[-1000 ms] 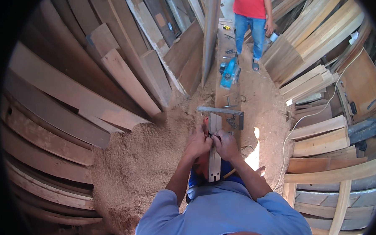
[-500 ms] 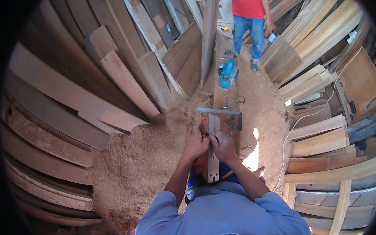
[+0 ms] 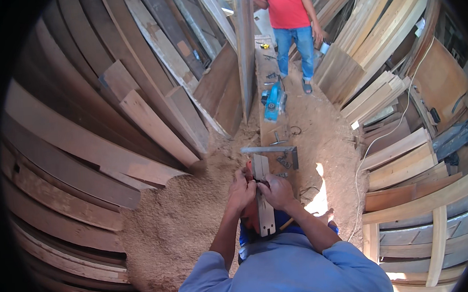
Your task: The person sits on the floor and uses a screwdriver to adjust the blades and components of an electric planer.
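Note:
A red electric planer (image 3: 251, 212) lies across my lap with its long pale metal sole (image 3: 266, 217) facing up. My left hand (image 3: 239, 191) is closed at the planer's left side, its thumb reaching the middle of the sole. From the right, my right hand (image 3: 278, 191) bends its fingers onto the same spot, and the fingertips of both hands nearly meet. Whatever small part they press or pinch there is hidden. Just beyond the planer's far end, a metal try square (image 3: 269, 149) lies on the wooden bench plank (image 3: 268, 131).
Farther along the plank are a blue electric planer (image 3: 274, 103), small metal tools (image 3: 278, 139) and a yellow tape measure (image 3: 264, 46). A person in a red shirt (image 3: 289, 10) stands beyond. Boards (image 3: 155, 131) lean at left, timber (image 3: 402, 162) at right. Sawdust (image 3: 169, 227) covers the ground; a white cord (image 3: 382, 139) crosses the right.
My view has tilted slightly, so the bench and the person appear lower and further left. My hands stay at the middle of the planer's sole, with fingers slightly shifted.

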`<act>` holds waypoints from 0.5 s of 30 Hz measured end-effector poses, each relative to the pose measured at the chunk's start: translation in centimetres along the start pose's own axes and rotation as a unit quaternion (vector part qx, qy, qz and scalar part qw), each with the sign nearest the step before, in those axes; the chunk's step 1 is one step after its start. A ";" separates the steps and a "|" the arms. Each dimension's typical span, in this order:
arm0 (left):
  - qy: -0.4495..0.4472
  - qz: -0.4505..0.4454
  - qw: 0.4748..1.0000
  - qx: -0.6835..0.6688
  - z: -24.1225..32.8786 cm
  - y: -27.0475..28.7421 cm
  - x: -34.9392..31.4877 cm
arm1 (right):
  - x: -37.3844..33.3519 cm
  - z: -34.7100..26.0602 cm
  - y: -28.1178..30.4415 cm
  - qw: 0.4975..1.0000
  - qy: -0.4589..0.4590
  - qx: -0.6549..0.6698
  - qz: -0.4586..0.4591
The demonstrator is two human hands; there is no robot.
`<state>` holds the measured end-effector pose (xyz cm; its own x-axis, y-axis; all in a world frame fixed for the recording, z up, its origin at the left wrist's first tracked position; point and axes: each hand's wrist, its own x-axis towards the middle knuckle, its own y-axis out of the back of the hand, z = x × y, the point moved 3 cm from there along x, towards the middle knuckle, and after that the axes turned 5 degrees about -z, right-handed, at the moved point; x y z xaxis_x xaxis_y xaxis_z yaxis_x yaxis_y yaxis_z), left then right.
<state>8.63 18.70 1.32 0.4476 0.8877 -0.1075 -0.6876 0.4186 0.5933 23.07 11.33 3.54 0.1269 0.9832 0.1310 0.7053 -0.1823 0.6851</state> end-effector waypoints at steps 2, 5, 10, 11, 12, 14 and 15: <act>-0.009 0.004 1.000 -0.022 -0.3 -0.1 0.3 | 0.0 0.0 -0.4 0.998 0.041 0.027 0.037; -0.017 0.004 0.999 -0.027 0.3 -0.3 0.2 | -0.1 0.3 -0.5 0.997 0.067 0.005 0.043; -0.019 0.010 0.996 -0.092 -3.6 -0.6 1.0 | 0.2 -1.2 0.1 0.996 0.089 -0.018 0.011; -0.019 0.002 0.996 -0.086 -2.8 -0.6 1.2 | 0.1 -1.0 0.5 0.996 0.085 -0.017 0.022; -0.016 -0.003 0.997 -0.081 -1.5 -0.3 0.7 | -0.1 -0.8 0.8 0.996 0.083 -0.014 0.028; -0.012 -0.009 0.997 -0.073 -0.6 -0.2 0.5 | -0.3 -0.4 0.6 0.992 0.112 -0.011 0.055; -0.012 -0.011 0.997 -0.070 -0.6 -0.2 0.6 | -0.4 -0.3 0.5 0.989 0.129 -0.009 0.066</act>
<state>8.66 19.28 0.63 0.4755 0.8742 -0.0984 -0.7502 0.4614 0.4737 23.18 10.84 4.07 0.0333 0.9170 0.3974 0.6814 -0.3117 0.6622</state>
